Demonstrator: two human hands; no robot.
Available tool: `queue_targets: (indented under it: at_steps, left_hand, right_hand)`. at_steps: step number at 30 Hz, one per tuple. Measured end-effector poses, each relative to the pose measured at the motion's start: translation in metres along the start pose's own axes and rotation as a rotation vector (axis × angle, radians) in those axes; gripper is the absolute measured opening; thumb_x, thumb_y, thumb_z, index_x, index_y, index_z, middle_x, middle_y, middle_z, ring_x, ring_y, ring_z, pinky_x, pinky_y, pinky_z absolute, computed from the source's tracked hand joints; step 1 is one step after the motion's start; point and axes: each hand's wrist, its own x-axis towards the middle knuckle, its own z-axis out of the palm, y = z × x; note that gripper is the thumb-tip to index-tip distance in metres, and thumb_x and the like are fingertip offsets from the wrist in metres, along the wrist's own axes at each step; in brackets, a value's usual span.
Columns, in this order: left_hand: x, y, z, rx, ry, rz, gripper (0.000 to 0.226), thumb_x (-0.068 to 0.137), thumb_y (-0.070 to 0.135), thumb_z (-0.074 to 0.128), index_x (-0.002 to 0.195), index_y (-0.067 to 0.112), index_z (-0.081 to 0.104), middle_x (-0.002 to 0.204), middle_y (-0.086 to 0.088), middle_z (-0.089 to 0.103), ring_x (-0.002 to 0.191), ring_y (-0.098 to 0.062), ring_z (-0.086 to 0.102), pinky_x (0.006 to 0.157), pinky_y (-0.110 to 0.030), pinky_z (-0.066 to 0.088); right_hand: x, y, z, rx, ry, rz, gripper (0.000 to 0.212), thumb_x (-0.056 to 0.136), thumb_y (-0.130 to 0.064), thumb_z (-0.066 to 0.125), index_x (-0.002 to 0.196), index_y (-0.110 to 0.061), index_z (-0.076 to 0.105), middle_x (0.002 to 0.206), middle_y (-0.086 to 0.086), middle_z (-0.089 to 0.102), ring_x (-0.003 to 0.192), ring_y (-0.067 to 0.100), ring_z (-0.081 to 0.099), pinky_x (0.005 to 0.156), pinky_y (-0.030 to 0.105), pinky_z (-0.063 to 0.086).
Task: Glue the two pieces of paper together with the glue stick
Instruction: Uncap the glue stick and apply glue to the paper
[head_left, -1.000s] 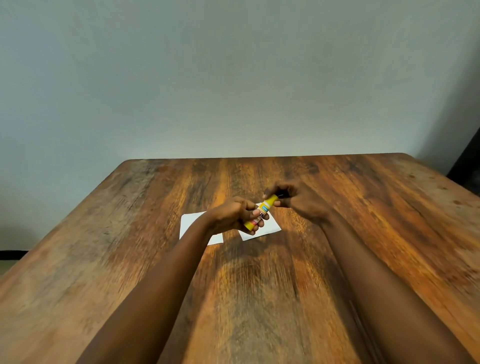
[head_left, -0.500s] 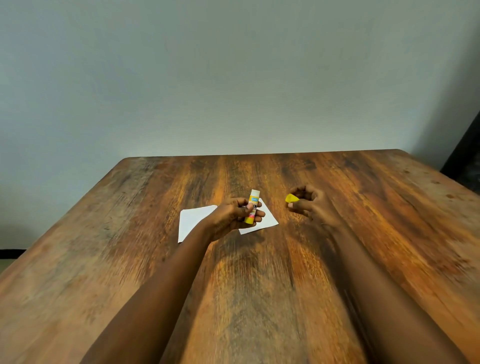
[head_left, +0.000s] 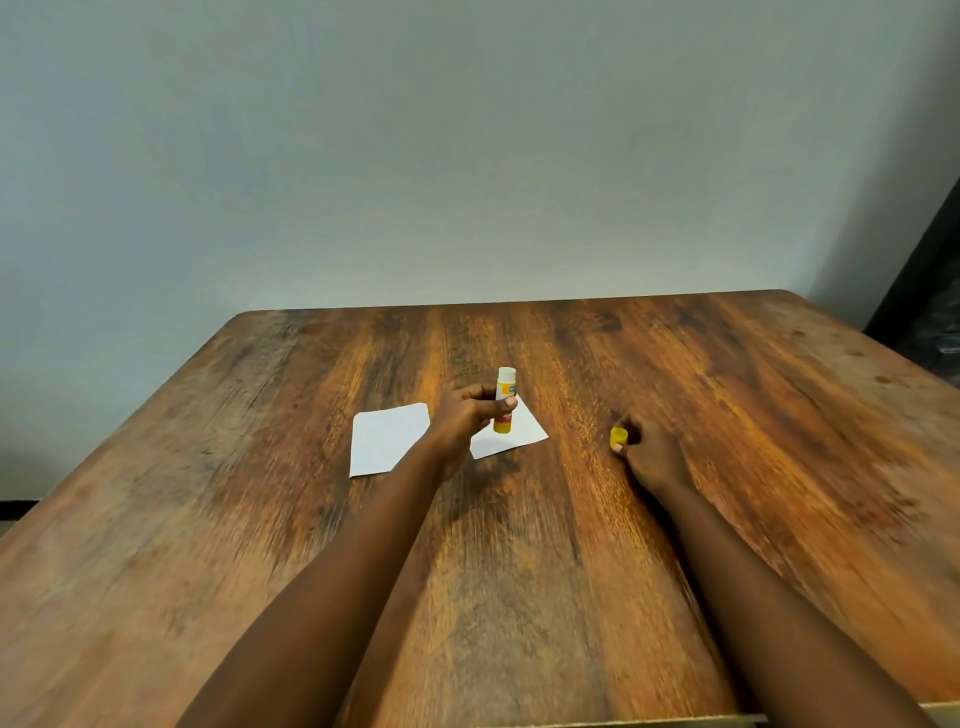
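My left hand (head_left: 467, 415) grips an uncapped yellow glue stick (head_left: 504, 400) upright, its white tip up, above the right piece of paper. Two white paper pieces lie on the wooden table (head_left: 519, 571): one (head_left: 387, 439) to the left of my hand, the other (head_left: 511, 436) partly hidden under it. They lie apart, my hand covering the gap. My right hand (head_left: 647, 454) pinches the yellow cap (head_left: 618, 435) low over the table, to the right of the papers.
A grey wall stands behind the table's far edge (head_left: 519, 304). A dark object (head_left: 924, 312) is at the far right beside the table.
My hands pulled the cap off the glue stick and separated. The right hand carried the cap to the right and down. The left hand turned the stick upright.
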Motion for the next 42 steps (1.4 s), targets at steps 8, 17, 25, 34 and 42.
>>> queue_targets:
  at_steps: [8,17,25,34,42]
  left_hand:
    - [-0.005,0.010,-0.001,0.003,0.046,0.041,0.039,0.088,0.011,0.061,0.126,0.004,0.054,0.131,-0.013,0.057,0.115,-0.025,0.055,0.095,-0.033,0.044]
    - [-0.011,0.024,0.009,0.019,0.183,0.113,0.040,0.083,0.016,0.068,0.120,0.003,0.060,0.124,-0.013,0.063,0.109,-0.023,0.060,0.085,-0.029,0.049]
    - [-0.020,0.036,0.015,-0.112,0.242,0.130,0.030,0.080,0.018,0.071,0.107,0.004,0.069,0.105,-0.011,0.071,0.099,-0.026,0.066,0.085,-0.032,0.051]
    - [-0.029,0.040,0.018,-0.050,0.198,0.179,0.015,0.084,0.014,0.066,0.095,0.008,0.074,0.081,0.001,0.072,0.076,-0.009,0.063,0.063,-0.018,0.045]
    - [-0.032,0.048,0.017,-0.139,0.261,0.173,0.014,0.081,0.018,0.070,0.089,0.008,0.074,0.089,-0.012,0.073,0.088,-0.033,0.068,0.084,-0.044,0.052]
  right_hand:
    - [0.004,0.000,-0.001,-0.013,-0.008,0.031,0.040,0.076,0.002,0.067,0.114,-0.010,0.063,0.121,0.011,0.064,0.110,0.028,0.057,0.081,0.029,0.038]
    - [-0.035,-0.063,0.027,0.198,0.181,-0.268,0.040,0.084,-0.020,0.068,0.122,-0.010,0.060,0.111,0.005,0.068,0.090,0.012,0.063,0.072,0.017,0.049]
    - [-0.051,-0.101,0.053,0.219,0.349,-0.516,0.030,0.080,-0.017,0.074,0.104,-0.001,0.067,0.090,0.013,0.071,0.077,0.022,0.066,0.065,0.016,0.050]
    - [-0.051,-0.108,0.057,0.754,0.188,-0.329,0.015,0.084,-0.001,0.064,0.096,-0.010,0.067,0.079,0.001,0.065,0.071,0.007,0.058,0.064,0.024,0.052]
    - [-0.054,-0.111,0.056,0.311,0.458,-0.554,0.026,0.081,-0.012,0.071,0.102,0.001,0.063,0.084,0.009,0.069,0.070,0.014,0.064,0.061,0.013,0.051]
